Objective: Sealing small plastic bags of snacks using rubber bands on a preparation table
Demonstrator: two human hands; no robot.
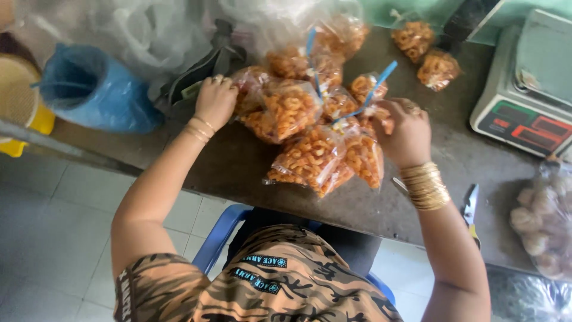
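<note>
Several clear plastic bags of orange ring-shaped snacks [298,119] lie bunched together on a dark table [238,161]. My left hand [215,98] rests closed on the top of one bag [253,89] at the left of the pile. My right hand [408,134] grips the gathered neck of another bag [372,116] at the right, beside a blue strip [372,89] that sticks up from the pile. Both wrists wear gold bangles.
Two more snack bags [426,53] lie at the back right. A digital scale [527,89] stands at the right edge, scissors [471,209] near the front edge, a bag of pale round food [539,220] at far right. A blue bag [95,89] and clear plastic [143,30] sit at the left.
</note>
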